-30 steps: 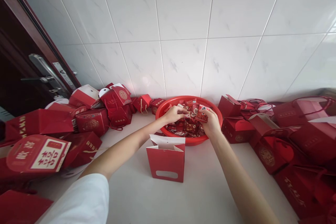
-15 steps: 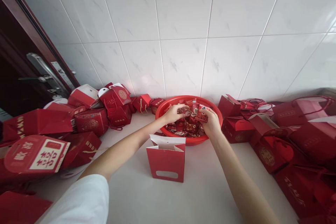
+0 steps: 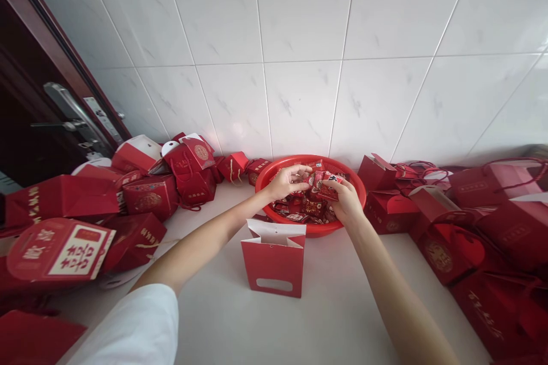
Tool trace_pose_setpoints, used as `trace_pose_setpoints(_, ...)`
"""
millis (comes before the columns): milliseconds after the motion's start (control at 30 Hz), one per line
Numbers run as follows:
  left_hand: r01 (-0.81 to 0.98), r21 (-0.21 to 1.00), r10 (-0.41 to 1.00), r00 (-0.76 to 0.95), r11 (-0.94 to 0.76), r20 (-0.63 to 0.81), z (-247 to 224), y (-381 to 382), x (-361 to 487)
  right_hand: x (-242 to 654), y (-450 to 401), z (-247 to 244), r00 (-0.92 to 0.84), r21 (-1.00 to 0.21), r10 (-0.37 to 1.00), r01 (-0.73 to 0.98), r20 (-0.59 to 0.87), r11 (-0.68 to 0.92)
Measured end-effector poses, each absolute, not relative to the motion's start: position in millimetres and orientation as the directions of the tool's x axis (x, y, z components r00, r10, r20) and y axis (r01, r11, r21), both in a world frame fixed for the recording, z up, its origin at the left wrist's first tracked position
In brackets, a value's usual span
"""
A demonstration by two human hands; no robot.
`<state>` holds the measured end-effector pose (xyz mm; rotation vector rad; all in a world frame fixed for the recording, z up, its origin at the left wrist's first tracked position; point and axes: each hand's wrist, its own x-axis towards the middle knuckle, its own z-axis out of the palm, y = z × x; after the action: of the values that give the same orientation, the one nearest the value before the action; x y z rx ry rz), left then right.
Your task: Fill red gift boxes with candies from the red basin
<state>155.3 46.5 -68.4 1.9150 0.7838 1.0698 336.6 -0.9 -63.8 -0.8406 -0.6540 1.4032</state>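
Note:
A red plastic basket (image 3: 317, 232) holds several red-wrapped sweets (image 3: 312, 205). Over its left side is my left hand (image 3: 289, 182), with fingers and thumb curled round a small wrapped sweet (image 3: 309, 181). On the right, my right hand (image 3: 346, 198) is closed on red-and-white wrapped sweets (image 3: 329, 183), and the fingers hide part of them. Both hands are near each other above the pile. In front of the basket a red paper gift box (image 3: 274, 262) stands upright, its white-lined top unfolded and a clear-looking oval slot low on its front.
Red gift boxes (image 3: 149, 197) are heaped on the left, and more red boxes (image 3: 440, 251) crowd the right side of the white tabletop (image 3: 334, 308). A tiled wall (image 3: 299, 97) rises behind the basket. A dark door with a metal handle (image 3: 68, 105) is at far left.
My left hand has shifted slightly right, closer to the sweets in my right hand. My right hand keeps its hold. The whole view has moved a little.

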Motion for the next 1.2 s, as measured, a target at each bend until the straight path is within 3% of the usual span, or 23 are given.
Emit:
trace_pose_setpoints(133, 0.188, 0.872, 0.831, 0.443, -0.452, 0.336, -66.8, 46.9, 154.7, 337.0, -0.4, -64.8, 0.124, -0.802, 0.991, -0.596, -0.05, 0.035)
trace_pose_setpoints(233, 0.37, 0.82, 0.855, 0.453, -0.437, 0.251, -61.2, 53.0, 147.8, 338.5, 1.1, -65.7, 0.192, -0.783, 0.98, -0.616, -0.045, 0.085)
trace_pose_setpoints(300, 0.575, 0.678, 0.831, 0.548, -0.457, 0.096, -54.5, 56.8, 140.4, 339.0, 1.6, -65.3, 0.209, -0.783, 0.976, -0.616, -0.06, 0.084)
trace_pose_setpoints(367, 0.727, 0.459, 0.78, 0.616, -0.511, -0.109, -47.5, 57.6, 133.9, 339.0, 1.5, -64.3, 0.203, -0.79, 0.977, -0.609, -0.066, 0.073)
trace_pose_setpoints(467, 0.79, 0.216, 0.729, 0.613, -0.574, -0.303, -41.2, 52.5, 132.3, 338.4, 0.5, -63.0, 0.202, -0.788, 0.977, -0.611, -0.063, 0.075)
trace_pose_setpoints(800, 0.83, -0.081, 0.771, 0.47, -0.552, -0.429, -50.7, 39.4, 169.7, 338.2, -0.2, -61.6, 0.205, -0.79, 0.975, -0.61, -0.082, 0.062)
trace_pose_setpoints(900, 0.816, -0.092, 0.764, 0.487, -0.571, -0.424, -53.5, 41.0, 173.0, 338.6, 0.0, -62.0, 0.193, -0.794, 0.979, -0.605, -0.072, 0.06)
trace_pose_setpoints(1067, 0.773, -0.02, 0.737, 0.596, -0.634, -0.319, -61.4, 44.1, 170.9, 338.7, -1.4, -61.5, 0.18, -0.796, 0.983, -0.601, -0.045, 0.074)
trace_pose_setpoints(1200, 0.797, 0.048, 0.742, 0.581, -0.602, -0.334, -67.0, 47.0, 168.6, 338.4, -1.9, -60.7, 0.171, -0.788, 0.985, -0.61, -0.026, 0.085)
